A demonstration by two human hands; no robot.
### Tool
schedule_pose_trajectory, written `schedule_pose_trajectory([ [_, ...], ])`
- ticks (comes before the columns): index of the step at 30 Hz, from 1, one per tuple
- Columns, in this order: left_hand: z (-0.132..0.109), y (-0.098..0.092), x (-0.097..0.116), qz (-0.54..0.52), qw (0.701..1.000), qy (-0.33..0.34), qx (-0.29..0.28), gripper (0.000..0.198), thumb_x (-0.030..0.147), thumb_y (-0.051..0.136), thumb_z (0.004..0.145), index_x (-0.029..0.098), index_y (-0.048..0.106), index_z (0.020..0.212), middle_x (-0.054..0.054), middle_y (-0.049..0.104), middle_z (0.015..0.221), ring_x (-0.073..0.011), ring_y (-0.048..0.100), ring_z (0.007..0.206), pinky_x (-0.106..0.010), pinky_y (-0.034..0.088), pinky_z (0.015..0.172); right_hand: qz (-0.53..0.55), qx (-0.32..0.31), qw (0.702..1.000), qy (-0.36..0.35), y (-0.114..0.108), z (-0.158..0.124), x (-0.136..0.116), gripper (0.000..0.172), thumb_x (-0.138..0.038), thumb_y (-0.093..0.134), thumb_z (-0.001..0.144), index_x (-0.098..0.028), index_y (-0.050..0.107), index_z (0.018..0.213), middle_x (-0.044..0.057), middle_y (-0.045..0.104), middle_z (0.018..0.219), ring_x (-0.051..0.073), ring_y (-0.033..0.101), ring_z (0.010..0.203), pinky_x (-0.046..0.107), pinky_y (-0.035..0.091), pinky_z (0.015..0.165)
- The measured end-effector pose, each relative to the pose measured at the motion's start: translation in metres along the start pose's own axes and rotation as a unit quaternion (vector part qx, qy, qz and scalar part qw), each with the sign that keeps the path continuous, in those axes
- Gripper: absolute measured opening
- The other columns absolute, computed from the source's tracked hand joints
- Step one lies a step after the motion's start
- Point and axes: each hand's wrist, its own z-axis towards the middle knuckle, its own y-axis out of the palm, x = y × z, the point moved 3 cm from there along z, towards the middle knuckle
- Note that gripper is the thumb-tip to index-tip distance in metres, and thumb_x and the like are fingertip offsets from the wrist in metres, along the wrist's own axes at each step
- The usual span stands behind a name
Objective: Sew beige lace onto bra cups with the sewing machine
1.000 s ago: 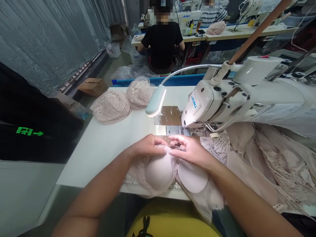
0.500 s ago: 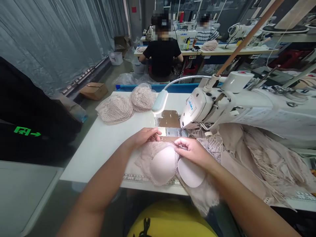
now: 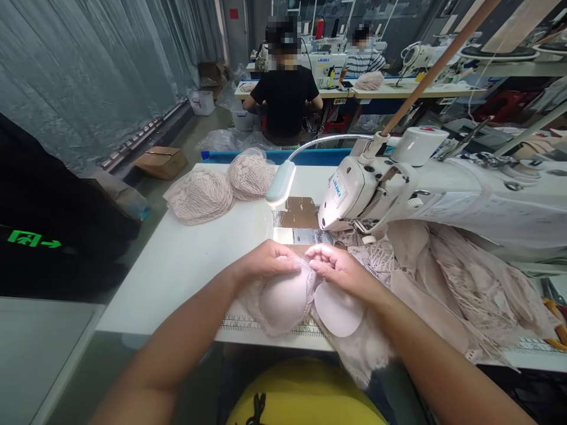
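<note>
A pale pink lace bra (image 3: 283, 304) lies at the front edge of the sewing table, its smooth cup insides facing up. My left hand (image 3: 275, 261) is closed on the top edge of the left cup, thumb over the padding. Close beside it, my right hand (image 3: 332, 265) pinches the lace edge between the two cups. A thin dark sliver shows by the right fingertips, too small to name. The second cup (image 3: 339, 310) lies below my right hand. Just beyond both hands is the needle plate (image 3: 305, 236) of the white sewing machine (image 3: 349, 192).
Stacked lace cups (image 3: 199, 195) sit at the table's far left. A small lamp (image 3: 282, 184) on a bendy neck lights the needle area. More pink lace fabric (image 3: 447, 283) is heaped at right, near orange-handled scissors (image 3: 556, 321). Ahead, a person in black (image 3: 286, 103) sits at another table.
My left hand has come nearer, off the table beside the needle plate and onto the cup's edge. My right hand stays at the middle of the bra. The view has shifted slightly.
</note>
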Motion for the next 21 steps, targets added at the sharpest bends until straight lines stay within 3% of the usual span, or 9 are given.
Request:
schedule_pose_trajectory([
  [8,0.004,0.003,-0.001,-0.004,1.000,-0.017,-0.011,0.032,0.041,0.072,0.071,0.009,0.070,0.075,-0.001,0.056,0.065,-0.0104,0.046,0.059,-0.023,0.033,0.053,0.050,-0.054,0.997,0.009,0.001,0.007,0.003,0.027,-0.040,0.059,0.084,-0.017,0.063,0.097,0.000,0.055,0.071,0.013,0.053,0.065,0.026,0.045,0.058],
  [14,0.004,0.006,-0.002,-0.025,0.999,-0.028,-0.031,0.038,0.043,0.074,0.068,0.011,0.057,0.058,0.004,0.040,0.056,-0.0071,0.036,0.054,-0.022,0.024,0.050,0.059,-0.046,0.997,0.000,0.009,0.011,0.005,0.023,-0.039,0.062,0.083,-0.018,0.065,0.092,0.001,0.058,0.073,0.014,0.054,0.066,0.025,0.043,0.056],
  [21,0.003,0.006,-0.001,-0.030,0.999,-0.041,-0.018,0.038,0.042,0.075,0.068,0.011,0.056,0.059,0.004,0.041,0.057,-0.0065,0.035,0.053,-0.022,0.023,0.050,0.069,-0.016,0.997,-0.002,0.005,0.010,0.005,0.023,-0.039,0.062,0.082,-0.017,0.065,0.087,0.001,0.060,0.072,0.014,0.055,0.065,0.027,0.043,0.058],
])
